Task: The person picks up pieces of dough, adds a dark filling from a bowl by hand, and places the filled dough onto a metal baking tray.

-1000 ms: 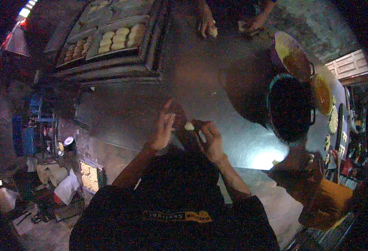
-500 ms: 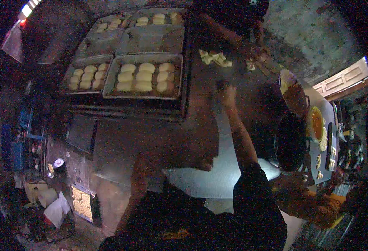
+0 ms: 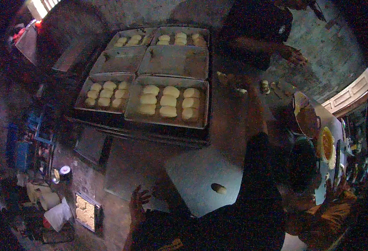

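Note:
My left hand [image 3: 140,198] is low at the centre-left, fingers spread and empty, beside a metal work surface [image 3: 129,159]. My right arm, in a dark sleeve, stretches forward toward small pale dough pieces [image 3: 265,87] at the far part of the surface. My right hand [image 3: 244,96] is dim and blurred there, near a pale lump; its fingers cannot be made out. A small piece of dough [image 3: 218,188] lies alone on the brighter metal in front of me. To the left of my right arm, stacked metal trays [image 3: 173,62] hold rows of pale dough rolls [image 3: 168,100].
A co-worker [image 3: 250,25] stands across, a hand [image 3: 292,54] raised near the wall. At right are a large dark pot [image 3: 301,163], a pan [image 3: 305,113] and a yellow bowl [image 3: 326,142]. A person in orange [image 3: 334,209] works lower right. A tray of pieces [image 3: 85,211] sits lower left.
My hands have parted from around the small dough piece: the right reached forward, the left dropped lower. The view tilted, bringing the trays lower in frame. The co-worker's hand moved away from the surface.

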{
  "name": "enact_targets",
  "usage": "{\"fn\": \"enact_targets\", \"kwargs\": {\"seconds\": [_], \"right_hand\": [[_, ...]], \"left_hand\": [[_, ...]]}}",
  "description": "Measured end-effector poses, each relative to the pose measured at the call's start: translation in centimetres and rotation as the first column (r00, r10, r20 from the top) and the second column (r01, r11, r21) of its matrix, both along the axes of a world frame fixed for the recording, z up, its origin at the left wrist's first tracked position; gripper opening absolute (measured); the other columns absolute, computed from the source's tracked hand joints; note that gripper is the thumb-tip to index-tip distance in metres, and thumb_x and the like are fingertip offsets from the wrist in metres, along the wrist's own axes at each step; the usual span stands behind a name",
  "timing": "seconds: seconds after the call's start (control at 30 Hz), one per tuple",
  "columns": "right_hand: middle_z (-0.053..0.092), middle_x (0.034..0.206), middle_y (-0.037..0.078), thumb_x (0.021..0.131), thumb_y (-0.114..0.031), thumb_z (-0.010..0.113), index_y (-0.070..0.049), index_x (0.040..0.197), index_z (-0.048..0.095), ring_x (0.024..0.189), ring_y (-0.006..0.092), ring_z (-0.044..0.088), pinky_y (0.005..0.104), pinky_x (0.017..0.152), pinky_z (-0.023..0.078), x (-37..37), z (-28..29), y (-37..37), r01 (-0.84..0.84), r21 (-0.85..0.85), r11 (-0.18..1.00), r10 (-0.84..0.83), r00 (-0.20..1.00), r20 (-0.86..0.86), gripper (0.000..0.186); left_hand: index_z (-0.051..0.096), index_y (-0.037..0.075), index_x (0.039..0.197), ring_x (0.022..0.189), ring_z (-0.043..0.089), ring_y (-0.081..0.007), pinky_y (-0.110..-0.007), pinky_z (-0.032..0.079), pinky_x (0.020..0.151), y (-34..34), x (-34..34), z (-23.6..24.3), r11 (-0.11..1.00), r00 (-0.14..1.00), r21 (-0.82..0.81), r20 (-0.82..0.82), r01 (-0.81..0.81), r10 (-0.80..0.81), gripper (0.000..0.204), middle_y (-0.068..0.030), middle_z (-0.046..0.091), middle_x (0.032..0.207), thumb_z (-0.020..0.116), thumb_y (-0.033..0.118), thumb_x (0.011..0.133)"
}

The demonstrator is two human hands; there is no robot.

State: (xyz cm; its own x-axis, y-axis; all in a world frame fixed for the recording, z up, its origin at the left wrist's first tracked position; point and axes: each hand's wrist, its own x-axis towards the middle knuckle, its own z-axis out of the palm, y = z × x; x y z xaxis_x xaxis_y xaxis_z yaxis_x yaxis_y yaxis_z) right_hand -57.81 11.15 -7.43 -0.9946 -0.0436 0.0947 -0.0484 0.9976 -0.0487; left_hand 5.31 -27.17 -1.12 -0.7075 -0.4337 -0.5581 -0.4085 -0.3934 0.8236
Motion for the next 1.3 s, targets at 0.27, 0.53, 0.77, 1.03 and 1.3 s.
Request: {"fn": "enact_targets", "kwargs": {"seconds": [0.27, 0.53, 0.77, 1.03, 1.3], "right_hand": [[0.068, 0.104, 0.014, 0.093, -0.019, 0.061, -0.008, 0.114, 0.065, 0.090, 0.0293, 0.068, 0.0438, 0.077, 0.054, 6.7, 2.8, 4.1, -0.166, -0.171, 0.971, 0.160, 0.986, -0.048, 0.023], [0.066, 0.109, 0.014, 0.094, -0.020, 0.061, -0.008, 0.118, 0.063, 0.093, 0.0292, 0.067, 0.0438, 0.080, 0.054, 19.0, 6.8, 8.0, -0.245, -0.365, 0.898, 0.272, 0.962, 0.023, 0.026], [0.065, 0.113, 0.014, 0.095, -0.020, 0.060, -0.008, 0.121, 0.061, 0.095, 0.0291, 0.067, 0.0438, 0.083, 0.054, 15.8, 6.2, 6.5, -0.217, -0.407, 0.887, 0.232, 0.973, -0.015, 0.029], [0.064, 0.117, 0.014, 0.096, -0.020, 0.059, -0.009, 0.125, 0.059, 0.098, 0.0290, 0.066, 0.0439, 0.086, 0.053, 3.0, 1.7, -1.2, -0.088, -0.168, 0.982, 0.087, 0.996, -0.012, 0.032], [0.062, 0.122, 0.014, 0.096, -0.020, 0.059, -0.009, 0.129, 0.057, 0.101, 0.0289, 0.066, 0.0439, 0.088, 0.053, 2.7, 1.3, -5.8, -0.054, -0.107, 0.993, 0.058, 0.998, 0.033, 0.035]], "left_hand": [[0.046, 0.005, 0.145, 0.111, 0.063, -0.0269, -0.042, 0.050, 0.095, 1.4, -2.2, 0.7, 0.965, 0.965, -0.097, -0.076, 0.244, -0.251, 0.054, -0.0147, 0.061, 0.131, 0.046, 0.040, 0.104], [0.046, 0.005, 0.144, 0.111, 0.063, -0.0265, -0.042, 0.049, 0.096, 5.8, -6.6, -0.2, 0.916, 0.895, -0.088, -0.196, 0.391, -0.401, 0.053, -0.0146, 0.061, 0.131, 0.046, 0.039, 0.104], [0.047, 0.006, 0.144, 0.112, 0.062, -0.0261, -0.042, 0.048, 0.096, 8.3, -7.7, -0.1, 0.883, 0.855, -0.096, -0.221, 0.460, -0.470, 0.052, -0.0144, 0.061, 0.132, 0.045, 0.039, 0.105], [0.047, 0.006, 0.143, 0.112, 0.062, -0.0257, -0.042, 0.047, 0.097, 5.7, -3.6, -0.5, 0.928, 0.920, -0.093, -0.130, 0.361, -0.371, 0.051, -0.0143, 0.061, 0.132, 0.044, 0.039, 0.105], [0.048, 0.007, 0.143, 0.112, 0.061, -0.0254, -0.042, 0.047, 0.098, 2.9, 0.4, -1.5, 0.968, 0.968, -0.091, -0.061, 0.236, -0.242, 0.050, -0.0141, 0.060, 0.132, 0.043, 0.039, 0.106]]}}
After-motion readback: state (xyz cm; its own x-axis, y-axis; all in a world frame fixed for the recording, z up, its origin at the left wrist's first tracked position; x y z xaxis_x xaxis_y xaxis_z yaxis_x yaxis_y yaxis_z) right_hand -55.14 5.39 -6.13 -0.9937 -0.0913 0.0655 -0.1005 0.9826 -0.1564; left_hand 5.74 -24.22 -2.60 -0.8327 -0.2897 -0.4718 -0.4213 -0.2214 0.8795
